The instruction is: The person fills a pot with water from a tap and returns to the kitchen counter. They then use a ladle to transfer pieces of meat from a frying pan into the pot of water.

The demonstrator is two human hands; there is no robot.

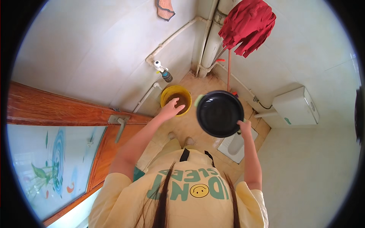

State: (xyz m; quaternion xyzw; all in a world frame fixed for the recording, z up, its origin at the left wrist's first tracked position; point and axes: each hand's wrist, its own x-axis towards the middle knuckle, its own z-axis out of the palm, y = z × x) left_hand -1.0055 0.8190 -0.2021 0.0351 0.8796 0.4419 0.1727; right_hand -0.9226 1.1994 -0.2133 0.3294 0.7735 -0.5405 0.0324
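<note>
A round black two-handled pan (220,114) with pale green handles hangs in front of me at the right. My right hand (245,126) is closed round the handle at its lower right, while the green handle on its left side is free. My left hand (171,109) reaches out with fingers apart and nothing in them, over the near side of a yellow bucket (165,93). Brownish contents show inside the bucket, partly covered by my fingers. Whether those fingers touch the bucket, I cannot tell.
A tap (163,72) juts from the left wall above the bucket. A red mop (249,26) leans in the far corner by the pipes (213,41). At the right are a squat toilet (234,146) and a white cistern (298,108). A wooden door (102,148) stands left.
</note>
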